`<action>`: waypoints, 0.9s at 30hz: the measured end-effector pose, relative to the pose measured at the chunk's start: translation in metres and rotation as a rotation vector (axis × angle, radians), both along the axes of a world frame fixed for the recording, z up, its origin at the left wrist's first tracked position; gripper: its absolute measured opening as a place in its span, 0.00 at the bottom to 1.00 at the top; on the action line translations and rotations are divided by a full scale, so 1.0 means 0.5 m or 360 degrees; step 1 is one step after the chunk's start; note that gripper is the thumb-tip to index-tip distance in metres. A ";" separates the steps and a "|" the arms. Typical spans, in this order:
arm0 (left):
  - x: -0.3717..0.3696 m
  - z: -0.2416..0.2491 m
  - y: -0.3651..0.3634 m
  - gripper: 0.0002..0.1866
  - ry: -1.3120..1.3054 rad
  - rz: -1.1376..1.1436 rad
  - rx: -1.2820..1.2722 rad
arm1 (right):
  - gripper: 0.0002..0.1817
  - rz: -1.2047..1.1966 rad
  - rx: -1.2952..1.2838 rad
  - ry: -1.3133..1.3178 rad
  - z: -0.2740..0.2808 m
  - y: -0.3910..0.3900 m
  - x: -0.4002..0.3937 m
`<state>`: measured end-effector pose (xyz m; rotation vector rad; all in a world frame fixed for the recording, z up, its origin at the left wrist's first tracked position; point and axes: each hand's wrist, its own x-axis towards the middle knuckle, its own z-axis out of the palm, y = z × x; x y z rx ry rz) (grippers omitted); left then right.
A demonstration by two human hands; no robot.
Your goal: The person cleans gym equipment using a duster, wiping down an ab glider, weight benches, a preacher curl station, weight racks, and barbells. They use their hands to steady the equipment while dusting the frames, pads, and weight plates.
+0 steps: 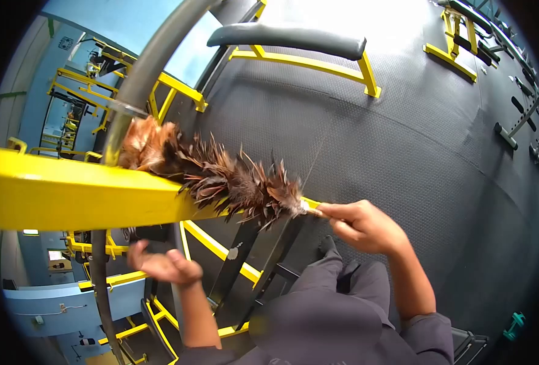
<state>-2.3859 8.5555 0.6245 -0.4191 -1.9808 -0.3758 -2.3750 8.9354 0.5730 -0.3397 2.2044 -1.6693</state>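
1. One brown feather duster [220, 176] lies across one thick yellow metal bar [68, 194] at the near left.
2. The right hand [357, 225] has its fingers pinched on the duster's handle end.
3. The left hand [163, 264] hangs below the bar, fingers loosely curled, holding nothing.
4. One grey padded roller [287, 38] stands far off, above the black rubber floor [427, 152].

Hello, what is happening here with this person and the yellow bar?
A person in a gym holds a feather duster by its handle in the right hand. The brown feathers lie along the top of a yellow metal bar of a gym machine. The left hand is below the bar, held loosely with fingers curled, and holds nothing. More yellow-framed machines stand on the black rubber floor behind.
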 end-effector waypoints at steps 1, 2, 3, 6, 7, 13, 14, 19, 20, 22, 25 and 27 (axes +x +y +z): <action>-0.021 -0.035 0.061 0.36 -0.0276 -0.0221 0.0391 | 0.21 0.0091 0.0004 -0.0116 -0.024 0.000 -0.008; -0.046 -0.065 0.108 0.38 -0.0358 -0.0326 0.0722 | 0.20 0.0095 -0.0076 -0.0124 -0.066 -0.006 -0.011; -0.055 -0.102 0.108 0.40 -0.0450 -0.0191 0.0853 | 0.21 0.0143 0.0060 -0.0351 -0.096 -0.012 -0.015; -0.118 -0.140 0.158 0.44 -0.0247 0.0052 0.1493 | 0.22 0.0100 -0.0013 -0.0463 -0.257 -0.034 -0.001; -0.124 -0.162 0.121 0.45 -0.0190 0.0131 0.1511 | 0.22 0.0102 0.0013 -0.0567 -0.315 -0.039 0.005; -0.155 -0.126 0.161 0.47 0.0086 0.0622 0.1430 | 0.21 -0.0024 0.0157 -0.1024 -0.652 -0.028 0.042; -0.160 -0.124 0.170 0.47 0.0102 0.0690 0.1414 | 0.21 0.0006 0.0232 -0.1098 -0.702 -0.024 0.047; -0.173 -0.115 0.197 0.52 0.0132 0.0885 0.1030 | 0.22 -0.0034 0.0604 -0.1460 -0.907 0.020 0.078; -0.175 -0.116 0.198 0.52 0.0141 0.0869 0.1022 | 0.22 -0.0021 0.0714 -0.1517 -0.937 0.036 0.084; -0.163 -0.104 0.172 0.54 0.0079 0.0842 0.0931 | 0.21 -0.0011 0.0904 -0.1638 -0.997 0.065 0.106; -0.152 -0.103 0.166 0.54 0.0096 0.1003 0.0867 | 0.22 0.0285 0.1108 -0.1892 -1.036 0.110 0.079; -0.161 -0.108 0.176 0.55 0.0041 0.0917 0.0898 | 0.22 0.0377 0.1113 -0.1798 -1.001 0.120 0.038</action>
